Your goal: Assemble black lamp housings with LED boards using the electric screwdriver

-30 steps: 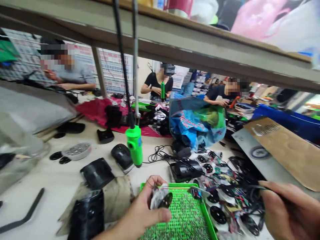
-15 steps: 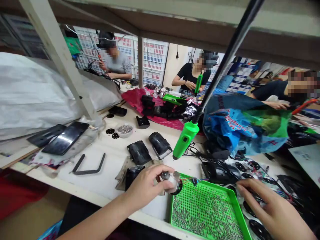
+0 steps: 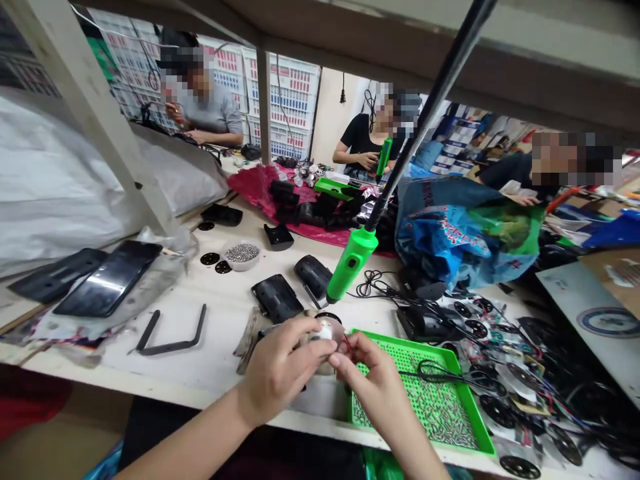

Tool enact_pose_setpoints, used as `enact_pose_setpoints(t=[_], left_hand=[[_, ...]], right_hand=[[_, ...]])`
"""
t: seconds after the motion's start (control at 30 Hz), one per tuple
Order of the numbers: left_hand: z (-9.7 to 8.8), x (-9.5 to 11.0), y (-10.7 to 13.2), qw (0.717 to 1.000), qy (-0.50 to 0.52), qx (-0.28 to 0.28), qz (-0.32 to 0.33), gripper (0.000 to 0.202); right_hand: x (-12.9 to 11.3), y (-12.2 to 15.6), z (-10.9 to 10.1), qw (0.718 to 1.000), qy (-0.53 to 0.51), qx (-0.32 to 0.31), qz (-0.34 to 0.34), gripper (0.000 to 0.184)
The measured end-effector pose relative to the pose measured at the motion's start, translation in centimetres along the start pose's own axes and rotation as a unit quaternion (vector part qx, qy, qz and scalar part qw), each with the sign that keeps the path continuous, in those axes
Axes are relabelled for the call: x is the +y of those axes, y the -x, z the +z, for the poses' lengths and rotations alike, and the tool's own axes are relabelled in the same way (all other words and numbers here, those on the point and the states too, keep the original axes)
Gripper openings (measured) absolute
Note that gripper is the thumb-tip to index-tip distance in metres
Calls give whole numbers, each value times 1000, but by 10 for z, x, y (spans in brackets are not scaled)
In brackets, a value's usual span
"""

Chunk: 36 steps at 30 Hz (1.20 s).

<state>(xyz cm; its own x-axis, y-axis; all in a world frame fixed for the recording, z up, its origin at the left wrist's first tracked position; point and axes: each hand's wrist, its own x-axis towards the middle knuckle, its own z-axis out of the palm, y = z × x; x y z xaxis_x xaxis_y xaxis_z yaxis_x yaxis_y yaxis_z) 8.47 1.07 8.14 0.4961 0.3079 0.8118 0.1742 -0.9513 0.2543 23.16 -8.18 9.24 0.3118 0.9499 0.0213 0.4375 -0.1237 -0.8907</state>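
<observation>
My left hand [image 3: 280,367] is closed around a small round speaker part [image 3: 327,331] with a silvery back, held just above the table's front edge. My right hand [image 3: 377,383] has its fingers pinched against the same part from the right, where thin red wires show. Both hands hover at the left end of a green tray [image 3: 463,407] holding several small screws. A green electric screwdriver [image 3: 350,263] hangs on a black cable just beyond my hands.
Black plastic housings [image 3: 277,297] and a small bowl of screws [image 3: 241,255] lie further back. Round speaker discs and tangled wires [image 3: 505,360] spread to the right, behind them a blue plastic bag [image 3: 450,233]. Three other people work across the table.
The view swung left and down. My right hand left the wire pile on the right and came across to the speaker part in my left hand.
</observation>
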Motion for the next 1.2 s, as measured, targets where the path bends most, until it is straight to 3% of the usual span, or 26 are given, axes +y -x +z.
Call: enact_pose_setpoints(t=[0.13,0.3,0.47,0.53,0.63,0.7,0.87,1.03,1.13,1.2], left_hand=[[8,7,30,995,39,0,-96,13],[6,16,60,983,109,-17,-145,18],[-8,15,87,977,107,-41,-180,21],[-13,12,98,977,36,-59,-202,47],[-15,6,113,947,-42,-121,-295,100],[-13,2,118,925,-41,-176,-334,110],[-3,-15,111,915,-10,-229,-332,101],[3,-37,102,922,32,-206,-326,97],[6,-39,104,923,37,-186,-335,95],[7,-38,105,922,37,-182,-341,89]], right_hand=[[9,11,13,999,-13,51,5,28],[22,20,25,998,4,69,6,26],[31,21,29,988,113,34,-97,17],[31,17,23,970,197,27,-143,12],[27,5,10,920,335,43,-198,12],[22,-3,3,892,398,35,-210,17],[9,-17,1,858,462,-12,-226,23],[2,-34,17,825,475,-42,-303,20],[3,-48,29,798,501,-70,-327,25],[6,-55,35,794,506,-77,-329,26]])
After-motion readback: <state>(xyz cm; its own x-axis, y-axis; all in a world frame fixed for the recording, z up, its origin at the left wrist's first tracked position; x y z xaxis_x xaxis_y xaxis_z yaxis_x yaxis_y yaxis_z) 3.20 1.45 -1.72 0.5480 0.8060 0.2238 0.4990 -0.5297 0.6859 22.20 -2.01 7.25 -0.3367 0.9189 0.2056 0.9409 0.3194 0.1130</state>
